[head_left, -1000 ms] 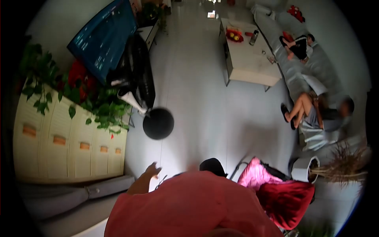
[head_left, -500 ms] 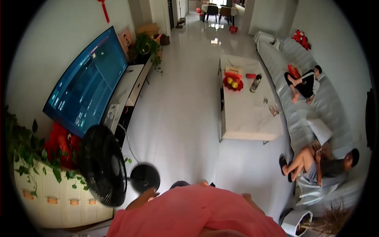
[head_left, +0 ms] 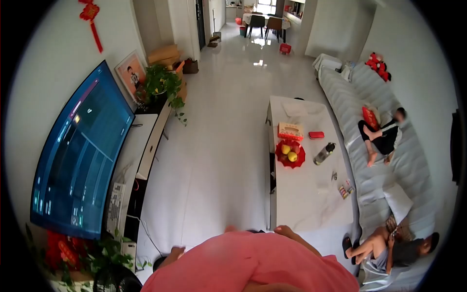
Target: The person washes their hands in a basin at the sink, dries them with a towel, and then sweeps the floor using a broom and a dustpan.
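Observation:
My left hand (head_left: 176, 252) shows low in the view beside my pink shirt (head_left: 253, 258), close to the TV stand's cable and the floor. Its fingers are too small and partly hidden to read. On the other side, my right hand (head_left: 283, 230) hangs near the front end of the marble-topped coffee table (head_left: 311, 209); how its fingers are set is unclear. No held object is visible in either hand. The black fan (head_left: 116, 278) is at the bottom left, mostly cut off.
On the coffee table are a red fruit bowl (head_left: 278, 156), a tissue box (head_left: 290, 131), a red case (head_left: 316, 135) and a bottle (head_left: 324, 153). Two people sit on the grey sofa (head_left: 374, 146). At left are the TV (head_left: 80, 155) and a plant (head_left: 160, 80).
The view has moved forward and tilted up. The fan has slid toward the bottom left edge, and the coffee table sits lower and nearer. My right hand shows more clearly.

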Demonstrator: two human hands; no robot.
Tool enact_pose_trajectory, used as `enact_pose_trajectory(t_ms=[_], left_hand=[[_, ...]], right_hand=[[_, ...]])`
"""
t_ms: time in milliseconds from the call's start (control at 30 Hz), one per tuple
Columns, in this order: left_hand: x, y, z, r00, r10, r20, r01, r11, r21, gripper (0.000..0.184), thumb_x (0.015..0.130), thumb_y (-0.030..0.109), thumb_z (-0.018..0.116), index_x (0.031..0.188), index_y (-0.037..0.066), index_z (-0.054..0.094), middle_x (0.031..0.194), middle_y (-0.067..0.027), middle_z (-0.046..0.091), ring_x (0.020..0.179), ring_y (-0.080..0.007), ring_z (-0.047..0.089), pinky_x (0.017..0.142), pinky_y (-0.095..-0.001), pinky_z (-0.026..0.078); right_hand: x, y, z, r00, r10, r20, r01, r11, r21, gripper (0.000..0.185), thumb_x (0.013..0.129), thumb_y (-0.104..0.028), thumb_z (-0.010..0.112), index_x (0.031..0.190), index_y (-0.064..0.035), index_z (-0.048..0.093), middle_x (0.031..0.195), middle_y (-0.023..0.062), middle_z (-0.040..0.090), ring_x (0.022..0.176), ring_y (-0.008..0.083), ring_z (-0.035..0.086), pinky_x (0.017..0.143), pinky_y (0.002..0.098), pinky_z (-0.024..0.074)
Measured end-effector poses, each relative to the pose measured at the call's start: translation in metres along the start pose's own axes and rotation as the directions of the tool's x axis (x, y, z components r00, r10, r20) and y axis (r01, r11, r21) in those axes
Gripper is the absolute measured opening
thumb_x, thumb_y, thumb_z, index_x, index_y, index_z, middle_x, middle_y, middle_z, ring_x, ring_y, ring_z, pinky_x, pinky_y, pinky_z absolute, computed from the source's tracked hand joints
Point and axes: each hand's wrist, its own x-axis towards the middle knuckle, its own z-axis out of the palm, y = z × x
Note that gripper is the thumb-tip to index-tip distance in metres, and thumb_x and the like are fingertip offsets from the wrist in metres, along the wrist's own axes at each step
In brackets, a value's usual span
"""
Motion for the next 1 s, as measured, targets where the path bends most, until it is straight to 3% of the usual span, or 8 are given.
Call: enact_pose_trajectory(t_ms=[133,367,667,700,733,800,900,1000], left_hand=[[0.040,0.251,-0.055,0.965,0.255,-0.061,-0.261,0.955,-0.142,0.031,0.086,0.031,0.053,0.093,0.002,0.056,0.086,-0.0104,0.065,0.050,-0.0221,0.053,0.045,-0.0387,0.049],[0.100,0.563,-0.099,0.614,0.745,-0.261,-0.600,0.656,0.458,0.054,0.082,0.050,0.046,0.114,0.008,0.057,0.120,-0.0125,0.055,0.113,-0.0317,0.048,0.095,-0.0391,0.037],[0.211,0.623,-0.153,0.989,0.147,0.010,-0.141,0.918,0.371,0.068,0.079,0.053,0.048,0.127,0.006,0.046,0.131,-0.0146,0.045,0.122,-0.0308,0.041,0.098,-0.0480,0.035],[0.215,0.629,-0.161,0.995,0.097,0.000,-0.093,0.956,0.277,0.065,0.080,0.051,0.049,0.125,0.004,0.049,0.129,-0.0162,0.048,0.121,-0.0328,0.043,0.096,-0.0498,0.035],[0.215,0.636,-0.169,0.999,0.046,-0.007,-0.044,0.982,0.182,0.062,0.080,0.048,0.051,0.122,0.003,0.051,0.126,-0.0178,0.050,0.119,-0.0348,0.044,0.094,-0.0515,0.036],[0.232,0.660,-0.175,0.991,-0.103,-0.088,0.098,0.993,-0.066,0.051,0.082,0.043,0.053,0.110,0.001,0.057,0.112,-0.0195,0.056,0.105,-0.0365,0.050,0.084,-0.0524,0.040],[0.267,0.712,-0.191,0.945,-0.282,-0.165,0.195,0.892,-0.409,0.033,0.083,0.035,0.057,0.081,0.002,0.059,0.072,-0.0154,0.058,0.063,-0.0297,0.054,0.052,-0.0452,0.042],[0.316,0.861,-0.235,0.947,-0.267,-0.176,0.175,0.893,-0.415,0.034,0.081,0.037,0.059,0.067,0.007,0.049,0.050,-0.0075,0.044,0.039,-0.0193,0.040,0.034,-0.0385,0.031]], right_hand=[[0.032,0.079,0.006,0.947,0.322,0.002,-0.321,0.941,0.104,0.022,0.074,-0.027,0.057,0.081,-0.0070,0.061,0.084,0.0162,0.062,0.082,0.0330,0.060,0.068,0.0421,0.0485],[0.183,0.196,-0.140,0.847,0.499,0.184,-0.520,0.850,0.086,0.022,0.075,-0.025,0.055,0.081,-0.0057,0.064,0.087,0.0179,0.063,0.083,0.0323,0.062,0.070,0.0415,0.0495],[0.539,0.338,-0.438,0.943,0.331,-0.024,-0.329,0.923,-0.201,0.018,0.072,-0.023,0.054,0.074,-0.0098,0.065,0.078,0.0135,0.065,0.074,0.0294,0.064,0.063,0.0428,0.0500],[0.577,0.351,-0.475,0.977,-0.055,-0.205,-0.016,0.944,-0.329,0.020,0.075,-0.025,0.051,0.072,-0.0082,0.063,0.068,0.0122,0.062,0.065,0.0293,0.062,0.060,0.0428,0.0487],[0.629,0.378,-0.484,0.918,0.384,-0.100,-0.316,0.861,0.399,0.013,0.076,-0.022,0.057,0.074,-0.0097,0.060,0.065,0.0079,0.060,0.060,0.0240,0.060,0.055,0.0368,0.0485],[0.686,0.370,-0.562,0.946,0.036,-0.322,-0.041,0.999,-0.009,0.015,0.079,-0.021,0.054,0.080,-0.0072,0.059,0.069,0.0061,0.060,0.062,0.0177,0.059,0.055,0.0320,0.0478],[0.746,0.351,-0.636,0.882,0.462,-0.094,-0.183,0.521,0.834,0.017,0.081,-0.021,0.052,0.084,-0.0051,0.058,0.071,0.0036,0.059,0.060,0.0131,0.056,0.054,0.0281,0.0464],[0.773,0.374,-0.656,0.840,0.538,0.068,-0.395,0.522,0.756,0.019,0.082,-0.023,0.051,0.083,-0.0049,0.058,0.071,0.0032,0.058,0.060,0.0129,0.056,0.055,0.0264,0.0453]])
